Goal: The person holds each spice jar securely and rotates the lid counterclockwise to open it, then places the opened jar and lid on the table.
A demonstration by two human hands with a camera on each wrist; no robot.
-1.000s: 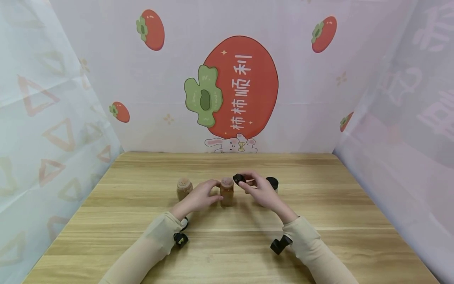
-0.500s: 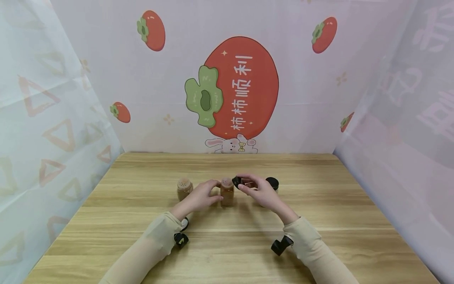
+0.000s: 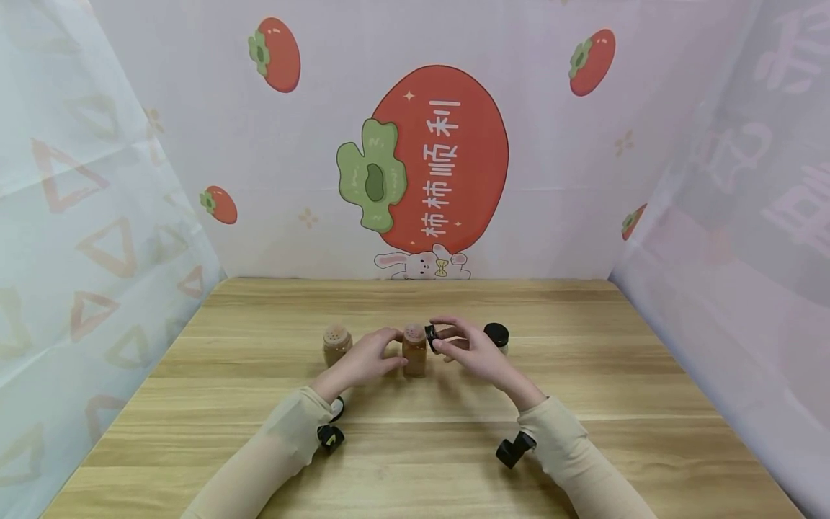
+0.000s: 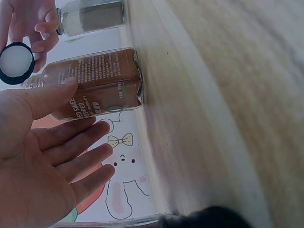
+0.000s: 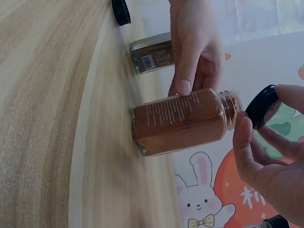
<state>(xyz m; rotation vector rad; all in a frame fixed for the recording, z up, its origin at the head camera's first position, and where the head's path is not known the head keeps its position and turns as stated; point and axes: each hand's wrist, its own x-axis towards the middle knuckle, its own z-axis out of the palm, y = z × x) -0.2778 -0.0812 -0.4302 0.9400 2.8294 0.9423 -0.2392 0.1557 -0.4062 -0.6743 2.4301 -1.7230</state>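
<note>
Between the thumb and fingers of my left hand (image 3: 364,359) stands an upright glass spice jar (image 3: 415,360), filled with reddish-brown powder and topped with a perforated shaker insert. Printed text covers the jar's sides (image 4: 95,80) in the left wrist view. My right hand (image 3: 478,351) pinches a black screw lid (image 5: 262,105) by its edge, thumb on one side and fingers on the other. The lid is off the jar, held tilted beside its threaded neck (image 5: 231,109). Its white lining (image 4: 15,64) faces the left wrist camera.
Left of my left hand stands a second uncapped shaker jar (image 3: 336,344) of brown powder. A jar with a black lid (image 3: 497,334) stands behind my right hand. Another loose black lid (image 3: 337,409) lies by my left wrist. Behind the wooden table (image 3: 415,461) hangs a persimmon-print backdrop (image 3: 551,216).
The lid in my right hand has turned from nearly flat to on edge and dropped slightly beside the jar's top. My left hand and the jar stay in place.
</note>
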